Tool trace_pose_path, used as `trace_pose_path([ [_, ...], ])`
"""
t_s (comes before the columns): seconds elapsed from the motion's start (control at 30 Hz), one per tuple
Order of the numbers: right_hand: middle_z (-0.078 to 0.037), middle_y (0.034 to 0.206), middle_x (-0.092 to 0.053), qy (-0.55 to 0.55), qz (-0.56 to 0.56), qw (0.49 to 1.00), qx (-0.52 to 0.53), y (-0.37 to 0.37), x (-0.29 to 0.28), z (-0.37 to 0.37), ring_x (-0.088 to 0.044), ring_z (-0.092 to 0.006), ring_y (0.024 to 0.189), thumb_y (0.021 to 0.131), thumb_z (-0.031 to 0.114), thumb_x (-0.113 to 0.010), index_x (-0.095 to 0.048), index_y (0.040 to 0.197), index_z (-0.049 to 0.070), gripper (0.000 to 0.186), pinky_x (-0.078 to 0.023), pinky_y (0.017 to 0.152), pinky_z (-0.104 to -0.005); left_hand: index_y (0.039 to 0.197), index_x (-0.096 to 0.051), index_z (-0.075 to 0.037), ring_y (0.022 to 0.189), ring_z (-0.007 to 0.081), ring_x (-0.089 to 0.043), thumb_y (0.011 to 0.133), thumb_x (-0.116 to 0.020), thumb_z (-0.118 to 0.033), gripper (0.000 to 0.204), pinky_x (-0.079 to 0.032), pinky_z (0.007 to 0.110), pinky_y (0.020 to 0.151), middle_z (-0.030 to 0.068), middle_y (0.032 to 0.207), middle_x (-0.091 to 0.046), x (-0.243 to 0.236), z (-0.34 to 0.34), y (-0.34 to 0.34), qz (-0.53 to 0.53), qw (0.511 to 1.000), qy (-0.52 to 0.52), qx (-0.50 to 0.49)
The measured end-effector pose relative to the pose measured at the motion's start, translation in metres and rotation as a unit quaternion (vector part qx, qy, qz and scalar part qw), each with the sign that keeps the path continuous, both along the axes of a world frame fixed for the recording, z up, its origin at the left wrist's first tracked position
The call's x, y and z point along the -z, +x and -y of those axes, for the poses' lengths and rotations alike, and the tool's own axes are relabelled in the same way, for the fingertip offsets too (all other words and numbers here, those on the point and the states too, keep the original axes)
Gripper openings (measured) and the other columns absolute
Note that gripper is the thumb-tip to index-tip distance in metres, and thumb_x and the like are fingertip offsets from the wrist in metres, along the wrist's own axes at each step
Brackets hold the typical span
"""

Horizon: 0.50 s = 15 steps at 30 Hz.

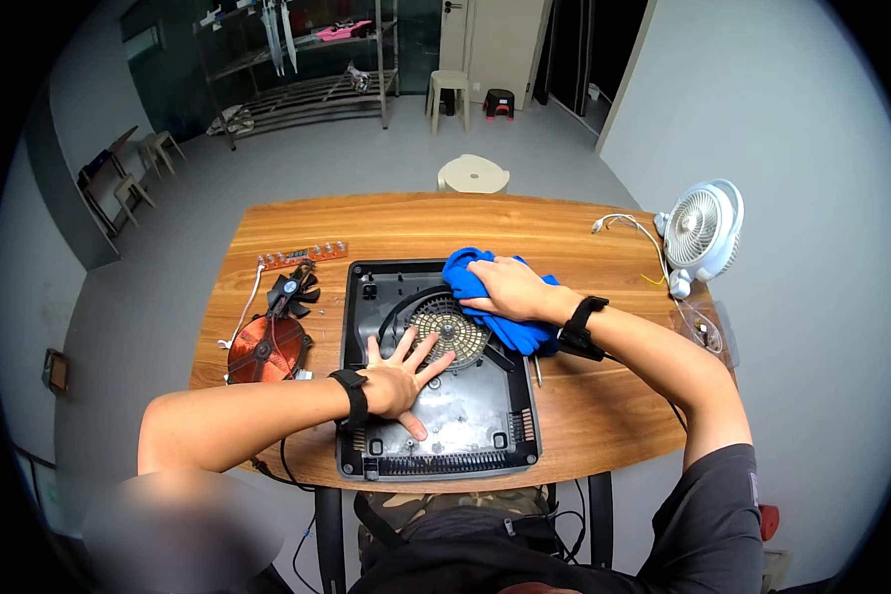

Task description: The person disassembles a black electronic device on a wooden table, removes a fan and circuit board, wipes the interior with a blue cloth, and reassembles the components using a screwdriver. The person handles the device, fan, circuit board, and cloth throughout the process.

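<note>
A black plastic housing (470,421), the shallow bottom shell of an appliance, lies open side up on the table in front of me. Set into it is a round vent grille (455,325). My left hand (394,381) presses on the shell with fingers spread, its fingertips reaching the grille. At the shell's far right corner, my right hand (513,289) grips a bunched blue cloth (520,335). The cloth covers that corner and hangs over the right edge. Both wrists wear black straps.
Left of the shell lie a copper coil (265,348), a small black fan (293,291) and a narrow circuit strip (302,255). A white desk fan (698,233) with its cable stands at the right edge, near a clear plastic bag (713,335). A thin metal rod (538,372) pokes out beside the shell.
</note>
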State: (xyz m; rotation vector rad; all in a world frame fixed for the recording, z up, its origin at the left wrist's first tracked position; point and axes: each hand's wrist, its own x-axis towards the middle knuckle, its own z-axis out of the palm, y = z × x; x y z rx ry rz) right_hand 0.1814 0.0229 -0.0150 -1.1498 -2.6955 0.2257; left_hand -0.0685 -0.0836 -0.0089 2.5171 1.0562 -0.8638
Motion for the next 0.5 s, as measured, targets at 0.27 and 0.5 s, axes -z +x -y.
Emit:
trace_pose_path([
  [0.27, -0.026, 0.100, -0.068, -0.045, 0.067, 0.996, 0.023, -0.008, -0.007, -0.003, -0.066, -0.0446, 0.095, 0.093, 0.049, -0.064, -0.055, 0.116, 0.000, 0.055, -0.051, 0.087, -0.0509, 0.163, 0.006, -0.027, 0.154, 0.0441, 0.009, 0.057, -0.077, -0.079, 0.144, -0.016, 0.083, 0.106, 0.0154, 0.169, 0.008, -0.001, -0.001, 0.000, 0.011, 1.000, -0.007, -0.001],
  [0.5, -0.023, 0.126, -0.054, 0.028, 0.029, 0.998, 0.041, -0.008, 0.005, 0.011, -0.059, -0.0416, 0.110, 0.090, 0.044, -0.070, -0.054, 0.124, 0.000, 0.057, -0.048, 0.091, -0.0511, 0.163, -0.001, -0.027, 0.154, 0.0453, 0.000, 0.052, -0.077, -0.081, 0.145, -0.019, 0.081, 0.104, 0.0172, 0.169, 0.003, 0.001, 0.001, -0.005, 0.035, 0.999, 0.013, 0.005],
])
